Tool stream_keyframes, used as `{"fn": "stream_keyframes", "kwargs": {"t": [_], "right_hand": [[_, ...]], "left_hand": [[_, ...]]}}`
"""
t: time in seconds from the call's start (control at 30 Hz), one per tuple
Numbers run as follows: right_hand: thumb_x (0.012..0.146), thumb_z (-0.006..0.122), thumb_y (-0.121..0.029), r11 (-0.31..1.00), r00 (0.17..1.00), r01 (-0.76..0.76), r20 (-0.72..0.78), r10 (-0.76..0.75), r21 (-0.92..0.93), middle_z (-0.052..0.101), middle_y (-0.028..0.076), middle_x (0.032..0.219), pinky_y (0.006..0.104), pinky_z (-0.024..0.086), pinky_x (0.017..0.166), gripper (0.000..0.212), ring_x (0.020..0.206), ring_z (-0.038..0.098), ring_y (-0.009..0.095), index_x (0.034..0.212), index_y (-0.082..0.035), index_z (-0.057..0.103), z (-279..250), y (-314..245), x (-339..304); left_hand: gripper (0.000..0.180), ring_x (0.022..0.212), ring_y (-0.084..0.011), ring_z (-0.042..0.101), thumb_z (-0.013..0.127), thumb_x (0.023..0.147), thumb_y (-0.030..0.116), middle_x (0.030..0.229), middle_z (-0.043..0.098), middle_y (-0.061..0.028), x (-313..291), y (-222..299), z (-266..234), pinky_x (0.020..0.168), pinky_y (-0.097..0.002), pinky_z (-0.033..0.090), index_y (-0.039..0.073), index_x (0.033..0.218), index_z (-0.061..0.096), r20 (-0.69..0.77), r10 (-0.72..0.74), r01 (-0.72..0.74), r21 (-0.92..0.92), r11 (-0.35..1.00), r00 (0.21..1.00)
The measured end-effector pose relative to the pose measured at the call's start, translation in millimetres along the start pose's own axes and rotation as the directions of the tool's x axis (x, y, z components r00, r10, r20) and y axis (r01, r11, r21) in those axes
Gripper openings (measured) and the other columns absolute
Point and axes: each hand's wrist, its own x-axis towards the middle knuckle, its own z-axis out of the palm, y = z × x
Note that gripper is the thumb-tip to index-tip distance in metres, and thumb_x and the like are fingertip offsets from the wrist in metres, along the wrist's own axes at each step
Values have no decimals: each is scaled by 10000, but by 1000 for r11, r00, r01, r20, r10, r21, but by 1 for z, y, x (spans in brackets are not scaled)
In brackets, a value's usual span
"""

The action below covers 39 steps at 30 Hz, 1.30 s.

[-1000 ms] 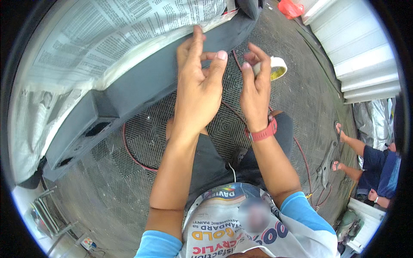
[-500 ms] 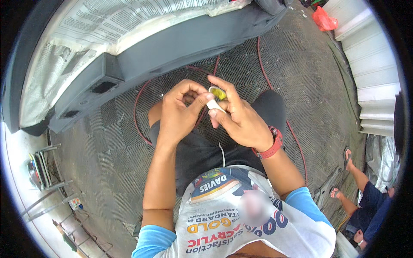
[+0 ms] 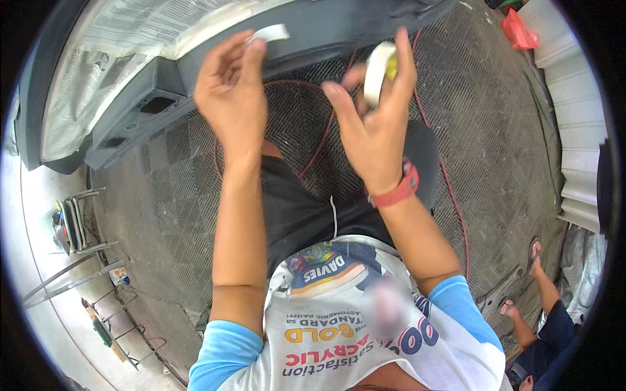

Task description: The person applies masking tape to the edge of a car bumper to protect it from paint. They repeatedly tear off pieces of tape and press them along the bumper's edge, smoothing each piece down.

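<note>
Between the thumb and fingers of my left hand (image 3: 236,107) is a short torn strip of white masking tape (image 3: 276,32). It sticks out to the right, in front of a long grey vehicle panel (image 3: 345,29). My right hand (image 3: 383,133), wearing a red wristwatch (image 3: 396,189), holds a roll of masking tape (image 3: 374,77). The roll is pale on its outside and yellow inside its core. Its fingers are partly hidden behind the roll, and the thumb is stretched away from it. Strip and roll are apart.
Newspaper and clear sheeting (image 3: 150,29) cover the body above the grey panel. A red hose (image 3: 450,182) loops over the dark ribbed floor mat (image 3: 163,215). Metal racks (image 3: 85,221) stand at left. Another person's legs (image 3: 548,300) are at lower right, and a red plastic bag (image 3: 520,29) lies at upper right.
My hands have moved apart and up from where they met at the roll. The tape strip is now separate in my left hand, near the grey panel.
</note>
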Motion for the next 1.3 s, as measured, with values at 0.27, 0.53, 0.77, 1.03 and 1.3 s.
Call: {"fn": "stream_keyframes", "kwargs": {"t": [0.27, 0.53, 0.77, 1.03, 1.3], "right_hand": [[911, 815, -222, 907, 968, 239, 15, -250, -348, 673, 207, 1142, 492, 476, 977, 386, 1120, 630, 384, 1228, -36, 697, 39, 17, 67], [843, 870, -203, 905, 963, 129, -166, -212, -404, 676, 236, 1003, 516, 469, 971, 198, 1076, 626, 428, 914, -41, 782, 71, 5, 79], [823, 877, -182, 863, 951, 178, -144, -275, -473, 694, 250, 1055, 525, 454, 995, 178, 1117, 620, 440, 902, -50, 786, 77, 6, 83], [777, 901, -152, 802, 883, 235, -225, -412, -548, 653, 208, 1072, 530, 398, 1000, 191, 1126, 577, 415, 892, -57, 781, 93, 13, 83], [771, 900, -141, 740, 829, 301, -218, -514, -601, 641, 181, 998, 546, 386, 955, 245, 1072, 570, 426, 849, -58, 683, 100, 19, 93]], "left_hand": [[239, 880, -87, 708, 829, 963, 67, 975, 772, -57, 9, -6, 30, 830, -222, 569, -25, 1177, 779, 63, 34, -28, -89, 996, 997], [187, 881, -98, 713, 836, 953, 82, 979, 788, -69, 40, -18, 23, 842, -231, 564, -19, 1105, 798, 113, 85, -80, -41, 996, 990], [163, 874, -97, 723, 846, 940, 101, 971, 804, -74, 49, -10, 16, 828, -240, 569, -7, 1059, 815, 157, 119, -119, -9, 993, 980], [263, 846, -147, 777, 884, 880, 108, 917, 814, -104, 55, -5, 22, 782, -271, 591, -6, 1016, 689, 48, 203, -206, 67, 976, 978], [314, 710, -168, 772, 924, 823, 192, 773, 782, -77, 71, -18, 31, 691, -303, 589, 34, 884, 659, 31, 317, -316, 221, 923, 948]]}}
